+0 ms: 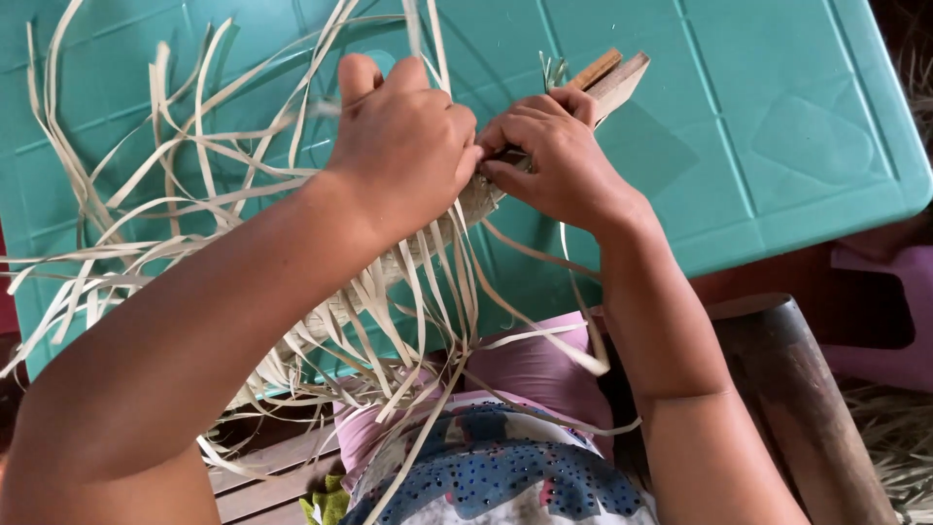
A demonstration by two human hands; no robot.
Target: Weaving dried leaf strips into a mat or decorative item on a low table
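A half-woven band of pale straw strips (pixel 389 277) lies tilted across a teal plastic table (pixel 777 126), with many loose strips (pixel 146 214) fanning out to the left and hanging toward my lap. My left hand (pixel 403 146) is closed over the upper end of the weave, pinching strips. My right hand (pixel 559 156) meets it from the right, fingers curled on the strips beside a wooden block (pixel 612 78) that sticks out behind its fingertips. Both hands touch each other over the weave's end.
A dark round wooden post (pixel 787 389) stands at the lower right beside my right forearm. A purple plastic object (pixel 880 311) sits under the table's right edge. Wooden slats (pixel 262 486) show below the table at lower left. Dry straw lies on the floor at far right.
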